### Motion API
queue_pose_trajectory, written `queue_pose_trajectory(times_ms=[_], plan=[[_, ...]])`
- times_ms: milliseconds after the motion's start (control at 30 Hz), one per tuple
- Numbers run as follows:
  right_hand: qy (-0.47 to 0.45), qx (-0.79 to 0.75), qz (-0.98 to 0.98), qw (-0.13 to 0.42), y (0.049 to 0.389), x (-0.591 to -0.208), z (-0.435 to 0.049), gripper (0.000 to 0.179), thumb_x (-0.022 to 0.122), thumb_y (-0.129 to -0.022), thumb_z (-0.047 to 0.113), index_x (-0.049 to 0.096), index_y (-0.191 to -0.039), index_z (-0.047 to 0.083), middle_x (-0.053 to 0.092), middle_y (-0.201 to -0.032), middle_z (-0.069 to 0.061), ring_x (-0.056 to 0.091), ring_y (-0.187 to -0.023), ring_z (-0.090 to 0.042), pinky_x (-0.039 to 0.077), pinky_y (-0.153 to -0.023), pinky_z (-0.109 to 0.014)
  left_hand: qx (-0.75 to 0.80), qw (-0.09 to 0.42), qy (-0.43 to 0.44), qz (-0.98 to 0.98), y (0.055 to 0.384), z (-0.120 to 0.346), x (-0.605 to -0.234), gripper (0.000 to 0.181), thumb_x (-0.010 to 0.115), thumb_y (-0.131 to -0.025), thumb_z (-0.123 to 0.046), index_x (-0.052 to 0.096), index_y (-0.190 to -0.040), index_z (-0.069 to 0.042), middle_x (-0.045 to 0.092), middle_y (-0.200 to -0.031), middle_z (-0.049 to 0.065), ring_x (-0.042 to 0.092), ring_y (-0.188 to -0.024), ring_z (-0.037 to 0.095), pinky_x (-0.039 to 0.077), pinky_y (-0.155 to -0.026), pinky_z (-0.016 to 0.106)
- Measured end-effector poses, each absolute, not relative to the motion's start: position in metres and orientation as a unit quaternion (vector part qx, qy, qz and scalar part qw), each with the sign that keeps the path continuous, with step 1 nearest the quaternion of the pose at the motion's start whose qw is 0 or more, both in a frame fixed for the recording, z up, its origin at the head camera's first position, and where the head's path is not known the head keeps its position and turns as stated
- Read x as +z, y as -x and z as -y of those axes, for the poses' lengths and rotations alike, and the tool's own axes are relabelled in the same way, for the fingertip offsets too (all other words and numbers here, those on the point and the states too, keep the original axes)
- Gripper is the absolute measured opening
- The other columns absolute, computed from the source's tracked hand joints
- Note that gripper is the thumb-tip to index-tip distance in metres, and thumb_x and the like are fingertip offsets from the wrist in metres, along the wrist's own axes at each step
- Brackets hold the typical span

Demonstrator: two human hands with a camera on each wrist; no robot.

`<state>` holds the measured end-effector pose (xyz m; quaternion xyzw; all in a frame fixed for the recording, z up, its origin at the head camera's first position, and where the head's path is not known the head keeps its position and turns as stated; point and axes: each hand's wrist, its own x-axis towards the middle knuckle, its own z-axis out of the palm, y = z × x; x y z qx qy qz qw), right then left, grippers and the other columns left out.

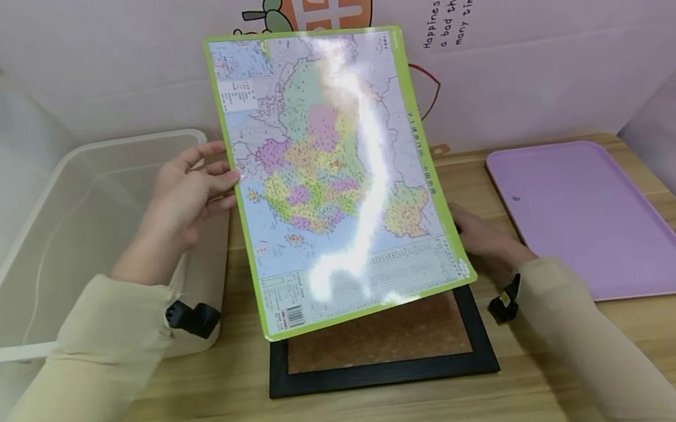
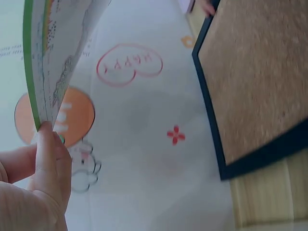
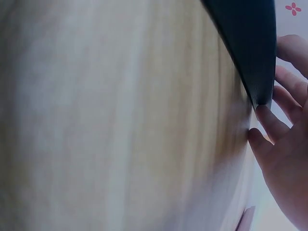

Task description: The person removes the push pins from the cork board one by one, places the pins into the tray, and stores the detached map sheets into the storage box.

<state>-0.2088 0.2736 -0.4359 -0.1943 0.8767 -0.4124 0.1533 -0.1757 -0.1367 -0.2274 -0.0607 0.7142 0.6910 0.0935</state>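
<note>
A map sheet (image 1: 318,170) with a lime-green border stands raised and turned sideways over a black frame (image 1: 383,372), with bright glare across it. My left hand (image 1: 180,199) pinches the sheet by its left edge; the left wrist view shows its border (image 2: 32,72) between thumb and fingers. Brown cork board (image 2: 260,77) fills the frame, which lies on the table. My right hand (image 1: 485,239), partly hidden behind the sheet in the head view, touches the frame's outer side. In the right wrist view, its extended fingers (image 3: 272,122) lie against the dark frame edge (image 3: 255,57).
To the left stands a whitish plastic bin (image 1: 71,157). A purple tray (image 1: 598,221) lies on the right of the wooden table (image 1: 411,421). Behind, a pale wall sheet (image 1: 140,50) carries cartoon drawings and lettering.
</note>
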Motion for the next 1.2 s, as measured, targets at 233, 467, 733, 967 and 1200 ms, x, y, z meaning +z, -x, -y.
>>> queue_pose_trajectory(times_ms=[233,467,733,967,1200], plan=[[0.174,-0.355,-0.905,0.156,0.209,-0.431,-0.268,0.057,0.058,-0.096,0.017,0.035,-0.145,-0.002,0.015,-0.158,-0.023,0.012,-0.144,-0.047,0.02,-0.112,-0.065,0.701,0.073,0.073,-0.706,0.183,0.17,-0.223,0.046,0.058,-0.093,-0.004,0.043,-0.135,-0.011,0.064,-0.088,-0.008,0.067,-0.067,0.003,0.054,-0.06,0.015],[0.181,-0.361,-0.903,0.148,0.209,-0.433,-0.269,0.056,0.057,-0.097,0.022,0.037,-0.144,0.002,0.016,-0.158,-0.022,0.012,-0.145,-0.046,0.018,-0.112,-0.066,0.73,0.046,0.093,-0.675,0.192,0.208,-0.219,0.05,0.059,-0.09,0.002,0.043,-0.135,-0.012,0.068,-0.083,-0.007,0.069,-0.067,0.006,0.055,-0.059,0.018],[0.181,-0.351,-0.907,0.147,0.21,-0.433,-0.268,0.057,0.057,-0.096,0.024,0.037,-0.145,0.003,0.016,-0.158,-0.021,0.012,-0.145,-0.046,0.018,-0.112,-0.066,0.759,0.022,0.118,-0.64,0.194,0.257,-0.213,0.036,0.062,-0.087,0.003,0.052,-0.113,-0.019,0.071,-0.079,-0.005,0.069,-0.064,0.008,0.054,-0.054,0.02],[0.168,-0.349,-0.908,0.16,0.21,-0.431,-0.268,0.058,0.057,-0.096,0.028,0.036,-0.146,0.007,0.014,-0.16,-0.016,0.011,-0.147,-0.042,0.019,-0.113,-0.064,0.748,-0.017,0.153,-0.646,0.188,0.288,-0.211,0.034,0.06,-0.089,0.001,0.054,-0.112,-0.024,0.068,-0.074,-0.006,0.069,-0.063,0.006,0.055,-0.055,0.018],[0.167,-0.35,-0.908,0.16,0.21,-0.431,-0.267,0.058,0.057,-0.096,0.028,0.036,-0.146,0.007,0.015,-0.16,-0.017,0.011,-0.146,-0.043,0.018,-0.112,-0.065,0.721,-0.045,0.187,-0.666,0.203,0.344,-0.237,0.052,0.067,-0.086,-0.006,0.048,-0.126,-0.032,0.066,-0.082,-0.012,0.068,-0.067,0.003,0.055,-0.056,0.018]])
